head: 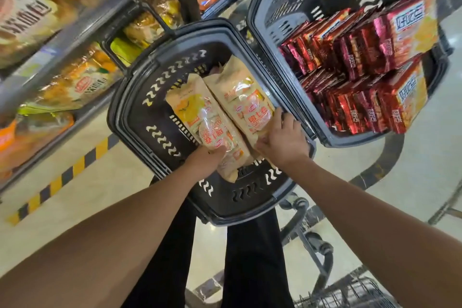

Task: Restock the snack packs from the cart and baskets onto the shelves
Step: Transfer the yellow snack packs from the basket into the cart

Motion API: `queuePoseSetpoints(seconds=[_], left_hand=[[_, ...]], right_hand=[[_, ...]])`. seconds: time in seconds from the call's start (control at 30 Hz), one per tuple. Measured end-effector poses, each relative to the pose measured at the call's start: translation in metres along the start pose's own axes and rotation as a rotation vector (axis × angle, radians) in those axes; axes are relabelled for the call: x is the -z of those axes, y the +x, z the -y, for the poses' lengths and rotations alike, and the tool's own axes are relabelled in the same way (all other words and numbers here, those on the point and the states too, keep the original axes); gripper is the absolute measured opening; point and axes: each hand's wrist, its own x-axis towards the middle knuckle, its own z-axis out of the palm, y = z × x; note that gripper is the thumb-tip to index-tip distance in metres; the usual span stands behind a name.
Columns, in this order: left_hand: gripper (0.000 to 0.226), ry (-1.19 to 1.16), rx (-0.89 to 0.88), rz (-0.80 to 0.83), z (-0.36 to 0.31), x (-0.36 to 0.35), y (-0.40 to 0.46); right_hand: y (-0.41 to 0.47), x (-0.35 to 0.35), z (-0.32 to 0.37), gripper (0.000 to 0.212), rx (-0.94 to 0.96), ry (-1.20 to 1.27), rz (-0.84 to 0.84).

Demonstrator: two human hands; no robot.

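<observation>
Shelves (62,40) on the left, full of bags and blurry. Two dark baskets in the middle: a far basket (287,2) stacked high with red packs (362,57), and a near basket (140,97) with two tan packs inside, lying side by side and touching. Left pack (200,117) held at its near end by the left hand (207,160), fingers curled round it. Right pack (247,102) gripped at its near end by the right hand (282,142), fingers bent over the edge, right next to the basket rim. Both packs not yet lifted out. Could slip, since only the ends are held and the wrap looks shiny. Could bump a pack on the rim and drop it. Could knock the tall red stack, leaning close by, and tip some onto the floor. Could crush the snacks with too hard a squeeze.
</observation>
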Motion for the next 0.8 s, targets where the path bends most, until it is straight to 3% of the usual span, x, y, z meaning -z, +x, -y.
queuePoseSetpoints(seconds=[0.23,0.4,0.5,0.8], left_hand=[[0.053,0.156,0.044,-0.142,-0.002,0.012,-0.021],[0.088,0.348,0.027,-0.289,-0.013,0.030,-0.072],[0.090,0.480,0.007,-0.316,-0.022,0.035,-0.113],[0.079,0.772,-0.314,-0.603,-0.039,0.023,-0.267]], right_hand=[[-0.023,0.007,0.004,0.081,-0.003,0.054,-0.061],[-0.070,0.028,-0.004,0.074,0.103,0.029,-0.110],[-0.108,0.052,-0.011,0.070,0.131,0.000,-0.129],[-0.229,0.134,-0.028,0.064,0.229,0.019,-0.255]])
